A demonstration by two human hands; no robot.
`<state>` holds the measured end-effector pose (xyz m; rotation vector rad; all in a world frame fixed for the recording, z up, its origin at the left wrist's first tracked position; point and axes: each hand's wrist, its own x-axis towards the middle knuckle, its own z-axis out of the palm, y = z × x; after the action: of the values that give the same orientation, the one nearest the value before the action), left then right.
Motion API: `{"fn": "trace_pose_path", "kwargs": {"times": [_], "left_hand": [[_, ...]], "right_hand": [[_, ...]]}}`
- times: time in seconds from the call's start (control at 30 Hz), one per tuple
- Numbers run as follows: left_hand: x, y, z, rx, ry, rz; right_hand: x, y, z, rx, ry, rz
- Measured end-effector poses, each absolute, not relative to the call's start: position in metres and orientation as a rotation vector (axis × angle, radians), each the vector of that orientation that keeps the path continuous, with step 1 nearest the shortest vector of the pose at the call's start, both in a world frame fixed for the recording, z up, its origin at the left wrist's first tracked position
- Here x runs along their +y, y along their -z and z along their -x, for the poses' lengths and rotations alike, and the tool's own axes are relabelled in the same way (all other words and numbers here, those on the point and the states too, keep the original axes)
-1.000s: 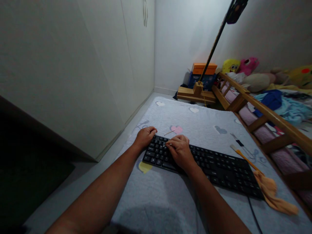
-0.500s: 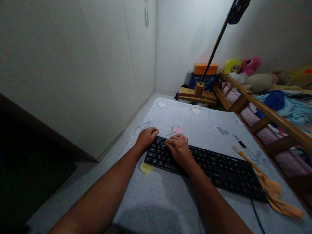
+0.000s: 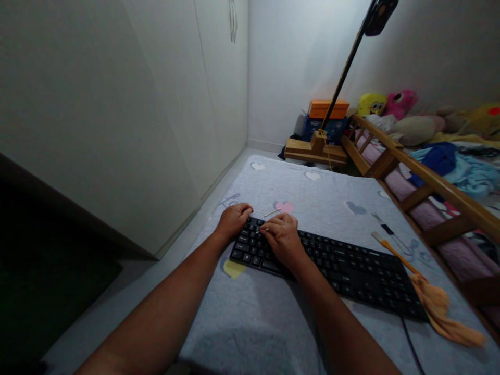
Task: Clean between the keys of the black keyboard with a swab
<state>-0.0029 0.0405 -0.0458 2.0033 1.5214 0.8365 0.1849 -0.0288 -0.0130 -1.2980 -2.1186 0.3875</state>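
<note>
A black keyboard (image 3: pixel 351 273) lies slanted on a cloth-covered surface patterned with hearts. At its far left corner my left hand (image 3: pixel 233 221) is closed, fingertips at the keyboard's edge. My right hand (image 3: pixel 284 238) is pinched over the left part of the keys, with a small white tip showing at its fingers, which looks like a cotton swab. Another white cotton swab (image 3: pixel 272 212) rests on the cloth just beyond the keyboard. To the right lie a brush with an orange handle (image 3: pixel 398 255), a thin tool with a black grip (image 3: pixel 387 229) and an orange cloth (image 3: pixel 435 304).
A white cabinet (image 3: pixel 167 104) stands along the left. A wooden bed rail (image 3: pixel 441 179) runs down the right, with soft toys and clothes behind it. Beyond the cloth are a wooden stand (image 3: pixel 312 150) with a black pole and an orange box (image 3: pixel 328 108).
My right hand has shifted very slightly left over the keys. The view has moved a little; my left hand keeps its place at the keyboard corner.
</note>
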Motion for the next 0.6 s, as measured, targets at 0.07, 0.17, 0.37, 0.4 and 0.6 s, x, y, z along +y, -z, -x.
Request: {"fn": "trace_pose_path", "kwargs": {"times": [0.07, 0.17, 0.37, 0.4, 0.6], "left_hand": [[0.041, 0.046, 0.003, 1.523, -0.832, -1.996], [0.041, 0.046, 0.003, 1.518, -0.831, -1.999], [0.041, 0.046, 0.004, 1.524, -0.821, -2.001], [0.041, 0.046, 0.004, 1.528, -0.821, -2.001], [0.041, 0.046, 0.004, 1.542, -0.812, -2.0]], "right_hand": [[-0.029, 0.013, -0.186, -2.122, -0.383, 1.304], [-0.029, 0.014, -0.188, -2.115, -0.367, 1.324], [-0.032, 0.014, -0.194, -2.102, -0.338, 1.335], [-0.033, 0.014, -0.195, -2.101, -0.333, 1.336], [-0.037, 0.01, -0.197, -2.114, -0.329, 1.351]]}}
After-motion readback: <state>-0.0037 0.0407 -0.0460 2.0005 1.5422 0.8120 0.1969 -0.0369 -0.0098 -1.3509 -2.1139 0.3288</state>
